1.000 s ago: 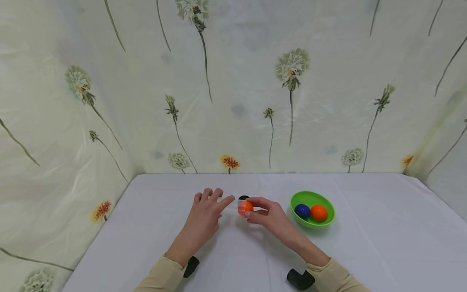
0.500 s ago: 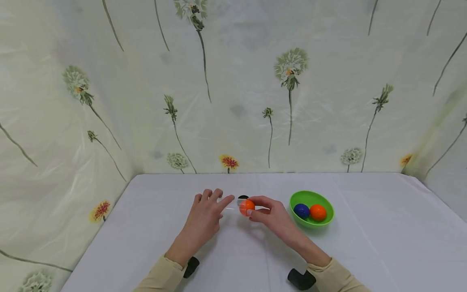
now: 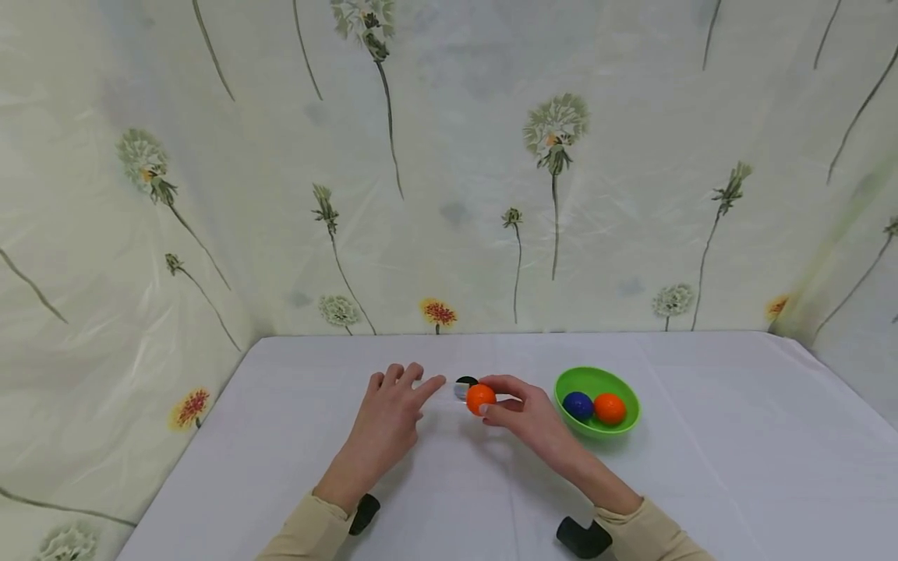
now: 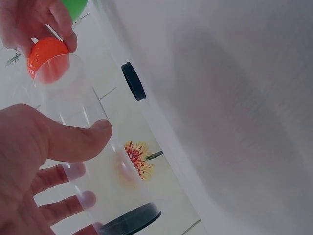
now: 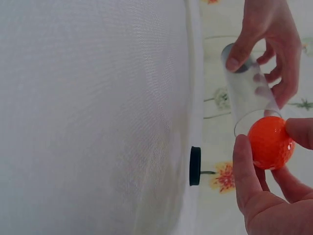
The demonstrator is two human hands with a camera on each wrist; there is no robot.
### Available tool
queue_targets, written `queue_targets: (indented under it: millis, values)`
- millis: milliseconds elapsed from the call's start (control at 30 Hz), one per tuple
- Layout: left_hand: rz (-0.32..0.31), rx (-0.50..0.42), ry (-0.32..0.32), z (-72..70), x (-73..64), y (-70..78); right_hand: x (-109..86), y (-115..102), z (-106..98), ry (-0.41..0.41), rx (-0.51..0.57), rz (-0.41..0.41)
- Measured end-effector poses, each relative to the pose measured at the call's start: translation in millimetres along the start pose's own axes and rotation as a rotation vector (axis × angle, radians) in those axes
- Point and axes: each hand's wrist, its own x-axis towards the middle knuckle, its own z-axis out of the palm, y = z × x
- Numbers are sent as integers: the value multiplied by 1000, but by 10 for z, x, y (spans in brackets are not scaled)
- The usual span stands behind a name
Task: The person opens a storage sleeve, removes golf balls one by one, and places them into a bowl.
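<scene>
My left hand (image 3: 388,421) holds a clear plastic tube (image 4: 71,105), thumb on one side and fingers on the other. The tube's closed end has a dark base (image 4: 132,221); its open mouth faces my right hand (image 3: 528,417). Between thumb and fingertips, my right hand pinches an orange golf ball (image 5: 270,143) right at that mouth. In the head view the ball shows full orange, just right of the tube. A black cap (image 4: 133,81) lies on the table behind the hands, partly hidden in the head view.
To the right of my right hand stands a green bowl (image 3: 596,377) with a blue ball (image 3: 578,406) and another orange ball (image 3: 609,408) in it. A white cloth covers the table (image 3: 730,436). Flower-printed curtains (image 3: 449,156) hang behind and at both sides.
My right hand has drawn the orange golf ball a little to the right, out of the tube's mouth; earlier it showed partly through the clear wall. The left hand barely moves.
</scene>
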Motion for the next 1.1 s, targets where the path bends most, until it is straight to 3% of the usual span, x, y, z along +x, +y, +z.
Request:
queue_targets:
  millis: [300, 700, 933, 1100]
  values:
    - [14, -2, 44, 32, -21, -65, -78, -62, -169, 63, -85, -58]
    - [21, -9, 64, 40, -21, -98, -189, -223, -661, 127, -155, -142]
    - [7, -4, 50, 54, -31, -111, -218, -229, -950, 170, -296, -98]
    - [6, -2, 46, 67, -25, -120, -249, -222, -1086, 174, -332, -88]
